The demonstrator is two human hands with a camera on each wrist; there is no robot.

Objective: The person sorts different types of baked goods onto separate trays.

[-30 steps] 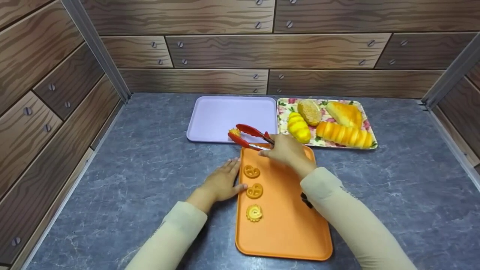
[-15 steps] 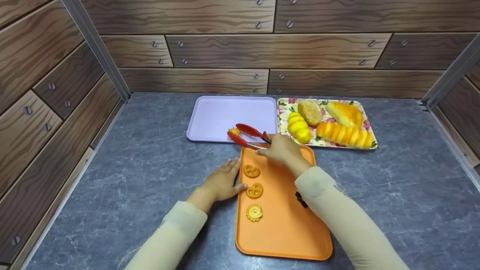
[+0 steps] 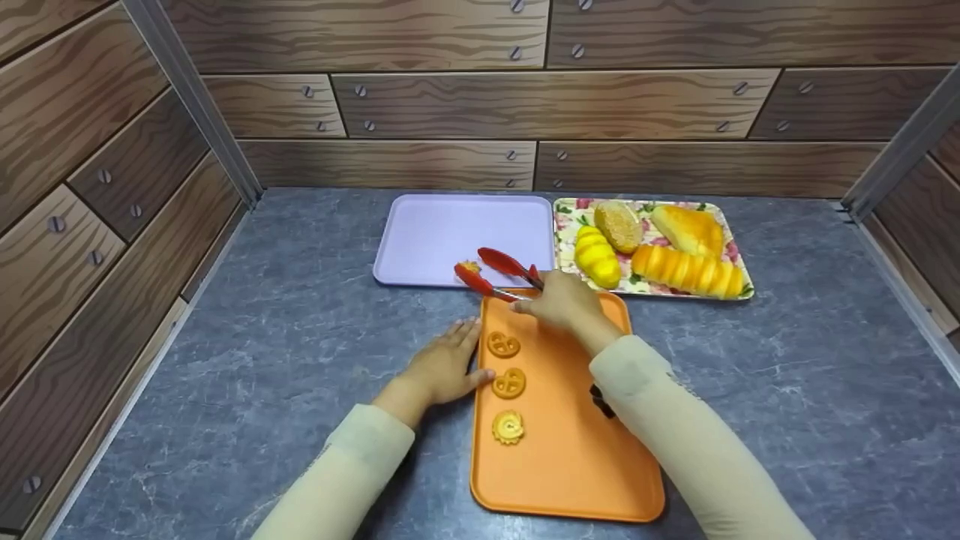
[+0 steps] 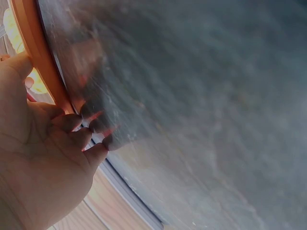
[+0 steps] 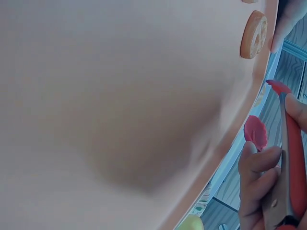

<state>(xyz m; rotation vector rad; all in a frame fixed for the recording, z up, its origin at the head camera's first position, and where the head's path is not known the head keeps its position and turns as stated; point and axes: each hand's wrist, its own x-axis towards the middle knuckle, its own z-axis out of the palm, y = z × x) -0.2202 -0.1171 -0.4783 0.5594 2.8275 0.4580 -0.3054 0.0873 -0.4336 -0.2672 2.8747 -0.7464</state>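
My right hand point(image 3: 564, 304) grips red-tipped metal tongs point(image 3: 504, 262) over the far end of the orange tray point(image 3: 570, 465). The tong tips reach over the near edge of the lilac tray point(image 3: 457, 225), spread apart. A small golden cookie point(image 3: 470, 266) sits by the left tip, partly hidden behind it. My left hand point(image 3: 442, 364) lies along the orange tray's left side, fingers straight, thumb over the rim; its fingertips point(image 4: 98, 152) meet the rim and dark tabletop in the left wrist view. Two pretzel cookies point(image 3: 503, 344) and a round scalloped cookie point(image 3: 508, 427) line the tray's left side.
Right of the lilac tray stands a flowered tray point(image 3: 567, 212) bearing a yellow roll point(image 3: 598, 257), a seeded bun point(image 3: 618, 226), a triangular pastry point(image 3: 688, 229) and a long ridged loaf point(image 3: 686, 271). Wood-patterned walls point(image 3: 435, 105) enclose the grey marbled tabletop point(image 3: 315, 300).
The tong tips have spread a little wider, the right tip shifting away from the cookie. My right forearm has moved slightly left. My left hand keeps its place.
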